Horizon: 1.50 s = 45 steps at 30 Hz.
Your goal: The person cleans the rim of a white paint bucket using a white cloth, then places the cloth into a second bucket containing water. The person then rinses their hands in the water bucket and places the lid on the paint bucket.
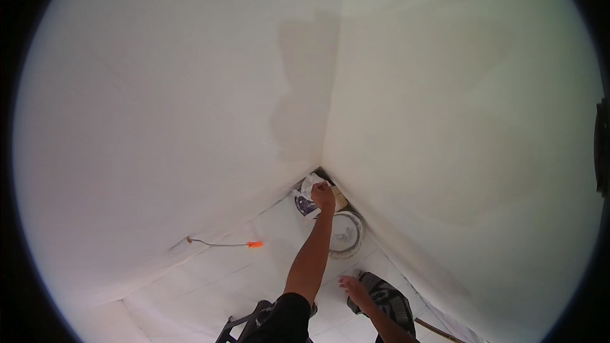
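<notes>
View looks down into a room corner where two plain white walls (190,89) meet, w/ a pale tiled floor (210,279) below. The left hand (323,195) is stretched far out on a straight bare arm toward the corner, fingers closed around a crumpled white rag or bit of paper (311,183) that sticks up and to the left out of the fist; the rag sits right at the foot of the corner, just above a small round tub w/ a dark blue printed side (303,205), which the hand overlaps in the view (can't tell if it actually touches it). Just to the right and a bit nearer stands a round white plastic bucket (348,234), its open rim smeared pale inside; the forearm crosses in front of its left edge. A strip of tan, wood-like stuff (341,201) shows btwn the fist and the bucket, too small to say what. The right hand (354,289) is lower, near the bottom of the view, fingers spread and loosely open, holding nothing, hovering just beside a dark patterned cloth or bag (387,302) on the floor. Well to the left, a thin cord w/ an orange end piece (255,244) lies along the base of the left wall. A dark sleeve (286,321) covers the upper left arm.
</notes>
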Motion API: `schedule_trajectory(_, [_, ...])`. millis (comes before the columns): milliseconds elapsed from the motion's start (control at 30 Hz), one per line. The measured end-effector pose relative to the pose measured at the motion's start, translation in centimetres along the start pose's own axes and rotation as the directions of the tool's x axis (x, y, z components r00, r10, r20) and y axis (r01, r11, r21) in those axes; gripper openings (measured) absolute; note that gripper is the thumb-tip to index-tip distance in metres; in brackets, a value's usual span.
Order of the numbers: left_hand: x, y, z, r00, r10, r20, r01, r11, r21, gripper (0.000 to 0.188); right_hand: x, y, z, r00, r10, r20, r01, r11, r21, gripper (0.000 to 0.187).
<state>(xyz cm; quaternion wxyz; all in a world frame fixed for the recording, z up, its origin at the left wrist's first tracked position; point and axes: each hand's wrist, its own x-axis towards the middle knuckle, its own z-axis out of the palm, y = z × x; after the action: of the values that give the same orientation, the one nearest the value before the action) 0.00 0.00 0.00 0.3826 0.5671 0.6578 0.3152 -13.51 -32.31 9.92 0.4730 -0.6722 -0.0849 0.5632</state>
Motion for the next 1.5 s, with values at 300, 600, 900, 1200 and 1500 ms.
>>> schedule_trajectory(300, [-1.3, 10.4, -17.5, 0.962, 0.247, 0.118, -0.251, 0.968, 0.017, 0.013, -5.3, -5.5, 2.5, 0.963, -0.267, -0.022, 0.262, 0.955, -0.136, 0.040])
schedule_trajectory(600, [-3.6, 19.0, -35.9, 0.745, 0.511, 0.428, -0.565, 0.825, -0.002, 0.008, -5.6, -12.1, 5.8, 0.923, -0.317, -0.217, 0.213, 0.893, -0.397, 0.030])
schedule_trajectory(900, [-14.1, 28.5, -44.6, 0.717, 0.383, 0.583, -0.500, 0.865, 0.046, 0.009, -9.5, -16.4, 6.7, 0.950, -0.307, -0.060, 0.277, 0.915, -0.294, 0.062])
schedule_trajectory(1200, [-19.1, 22.3, -42.1, 0.683, 0.324, 0.655, -0.365, 0.928, -0.079, 0.010, -8.5, -11.3, 4.4, 0.967, -0.239, -0.087, 0.199, 0.924, -0.326, 0.080])
schedule_trajectory(1500, [-19.0, 17.8, -37.0, 0.540, 0.258, 0.801, -0.384, 0.923, -0.038, 0.012, -3.5, -6.2, 1.3, 0.983, -0.182, 0.026, 0.180, 0.921, -0.345, 0.089])
